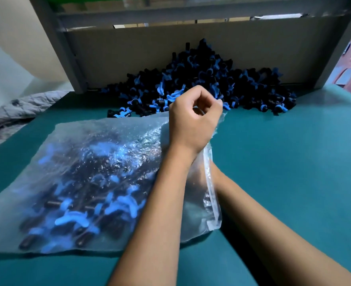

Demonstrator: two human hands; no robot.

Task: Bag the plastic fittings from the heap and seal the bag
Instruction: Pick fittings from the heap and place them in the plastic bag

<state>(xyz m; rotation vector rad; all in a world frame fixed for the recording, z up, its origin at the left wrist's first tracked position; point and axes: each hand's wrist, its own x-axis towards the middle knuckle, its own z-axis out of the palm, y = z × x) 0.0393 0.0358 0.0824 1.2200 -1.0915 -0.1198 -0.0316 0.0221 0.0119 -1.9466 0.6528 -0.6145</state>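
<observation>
Spanning teal bench [294, 162]; cardboard backboard [129, 50].

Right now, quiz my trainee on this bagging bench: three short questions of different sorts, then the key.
1. True or false: the clear plastic bag already holds black-and-blue fittings.
2. Where is the heap of fittings? A) against the cardboard backboard B) inside a bin C) on the floor
3. Fill in: the left hand pinches the bag's far ____.

Key: 1 true; 2 A; 3 corner. The right hand is hidden behind the bag's zip strip.
</observation>
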